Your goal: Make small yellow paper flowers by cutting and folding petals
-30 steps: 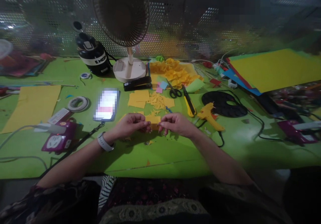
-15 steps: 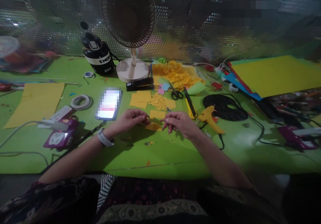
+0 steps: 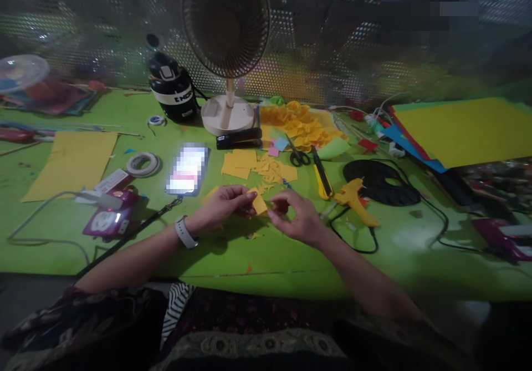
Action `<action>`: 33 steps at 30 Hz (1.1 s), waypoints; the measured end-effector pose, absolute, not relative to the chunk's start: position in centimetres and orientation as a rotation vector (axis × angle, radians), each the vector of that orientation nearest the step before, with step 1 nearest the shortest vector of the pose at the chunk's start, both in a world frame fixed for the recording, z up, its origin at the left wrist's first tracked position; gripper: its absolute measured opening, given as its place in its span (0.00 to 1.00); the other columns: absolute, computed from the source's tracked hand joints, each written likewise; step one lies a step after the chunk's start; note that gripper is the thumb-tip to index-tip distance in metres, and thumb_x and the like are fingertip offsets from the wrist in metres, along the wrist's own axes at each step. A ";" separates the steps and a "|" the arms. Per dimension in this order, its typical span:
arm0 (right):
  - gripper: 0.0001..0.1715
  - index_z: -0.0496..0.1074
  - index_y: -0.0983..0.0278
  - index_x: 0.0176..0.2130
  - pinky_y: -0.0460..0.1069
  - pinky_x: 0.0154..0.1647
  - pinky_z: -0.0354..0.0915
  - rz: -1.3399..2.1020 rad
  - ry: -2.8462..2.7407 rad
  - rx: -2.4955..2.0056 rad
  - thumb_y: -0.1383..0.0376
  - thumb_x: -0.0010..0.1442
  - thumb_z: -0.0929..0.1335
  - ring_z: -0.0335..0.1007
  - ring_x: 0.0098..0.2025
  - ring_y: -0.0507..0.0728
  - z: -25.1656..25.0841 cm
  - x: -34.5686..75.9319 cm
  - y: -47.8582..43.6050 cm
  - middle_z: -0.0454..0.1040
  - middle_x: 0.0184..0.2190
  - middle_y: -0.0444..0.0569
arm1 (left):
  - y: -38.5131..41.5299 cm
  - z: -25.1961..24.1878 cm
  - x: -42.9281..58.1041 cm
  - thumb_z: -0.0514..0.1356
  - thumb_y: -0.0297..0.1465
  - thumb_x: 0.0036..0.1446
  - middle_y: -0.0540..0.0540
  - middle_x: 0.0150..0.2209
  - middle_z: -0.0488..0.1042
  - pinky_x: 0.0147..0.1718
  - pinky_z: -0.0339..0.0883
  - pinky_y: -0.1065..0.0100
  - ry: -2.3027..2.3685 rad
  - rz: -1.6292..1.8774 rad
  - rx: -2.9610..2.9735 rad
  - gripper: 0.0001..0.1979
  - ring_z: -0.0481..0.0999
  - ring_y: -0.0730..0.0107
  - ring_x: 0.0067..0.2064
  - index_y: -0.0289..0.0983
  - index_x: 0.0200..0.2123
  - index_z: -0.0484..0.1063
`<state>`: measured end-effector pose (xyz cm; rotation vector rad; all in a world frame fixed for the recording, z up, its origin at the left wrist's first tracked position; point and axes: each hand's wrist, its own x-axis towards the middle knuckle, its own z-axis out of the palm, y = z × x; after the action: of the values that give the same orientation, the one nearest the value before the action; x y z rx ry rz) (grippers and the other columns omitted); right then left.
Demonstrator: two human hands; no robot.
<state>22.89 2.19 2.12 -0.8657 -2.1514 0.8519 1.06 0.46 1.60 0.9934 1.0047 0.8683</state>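
Observation:
My left hand (image 3: 228, 204), with a pale watch strap on the wrist, pinches a small piece of yellow-orange paper (image 3: 259, 203) between thumb and fingers. From the other side, my right hand (image 3: 297, 216) has its fingers curled at the paper's right edge, with the thumb at the lower corner. Just beyond the hands lie stacked yellow-orange paper squares (image 3: 240, 161) and a heap of small paper scraps (image 3: 270, 168). Another sheet of that colour is partly hidden behind my left hand.
Scissors (image 3: 300, 159), a yellow cutter knife (image 3: 322, 178) and a yellow glue gun (image 3: 353, 200) with its cord lie to the right. A phone (image 3: 187, 168), tape roll (image 3: 142, 164) and purple power block (image 3: 110, 216) sit left. Behind stand a fan (image 3: 228, 117) and dark bottle (image 3: 172, 96).
The paper piece has been raised and tilted up in my left hand. My right hand has turned, its fingers curling towards the paper's edge. The whole view has shifted slightly.

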 end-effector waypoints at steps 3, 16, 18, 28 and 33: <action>0.17 0.71 0.61 0.49 0.47 0.27 0.70 0.654 -2.304 -0.680 0.70 0.59 0.68 0.70 0.28 0.52 2.0 23.3 2.8 0.74 0.31 0.46 | 0.4 1.5 1.0 0.64 0.41 0.58 0.49 0.27 0.78 0.34 0.72 0.70 0.944 0.780 0.974 0.14 0.77 0.75 0.29 0.35 0.31 0.73; 0.14 0.75 0.60 0.48 0.47 0.31 0.70 0.181 -2.298 -0.385 0.70 0.62 0.70 0.73 0.34 0.53 1.1 23.1 2.8 0.77 0.35 0.49 | 0.4 1.0 1.1 0.70 0.34 0.50 0.51 0.24 0.77 0.25 0.68 0.77 0.988 0.784 0.932 0.09 0.73 0.81 0.24 0.35 0.30 0.77; 0.11 0.76 0.60 0.46 0.47 0.31 0.70 0.206 -2.297 -0.444 0.68 0.63 0.70 0.73 0.35 0.53 1.1 23.1 2.7 0.76 0.35 0.49 | 0.4 1.0 1.2 0.71 0.33 0.49 0.50 0.25 0.78 0.27 0.69 0.76 0.988 0.788 0.939 0.09 0.75 0.80 0.25 0.34 0.30 0.78; 0.05 0.73 0.62 0.36 0.50 0.33 0.73 0.583 -2.160 -0.744 0.65 0.65 0.67 0.72 0.39 0.55 1.4 22.1 1.9 0.73 0.36 0.51 | 0.2 0.1 1.4 0.69 0.33 0.51 0.47 0.35 0.83 0.39 0.75 0.67 0.992 0.880 0.958 0.18 0.81 0.72 0.37 0.36 0.45 0.75; 0.06 0.71 0.62 0.34 0.49 0.29 0.73 0.750 -2.068 -0.901 0.63 0.65 0.68 0.71 0.43 0.57 1.6 22.1 1.7 0.71 0.41 0.53 | 0.3 -0.2 1.3 0.65 0.31 0.55 0.44 0.39 0.82 0.41 0.74 0.67 0.972 0.879 1.074 0.18 0.81 0.70 0.41 0.35 0.49 0.73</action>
<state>22.10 1.75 1.59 -0.9007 -2.0679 0.7500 1.26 0.25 -0.23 1.0739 0.9718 0.8792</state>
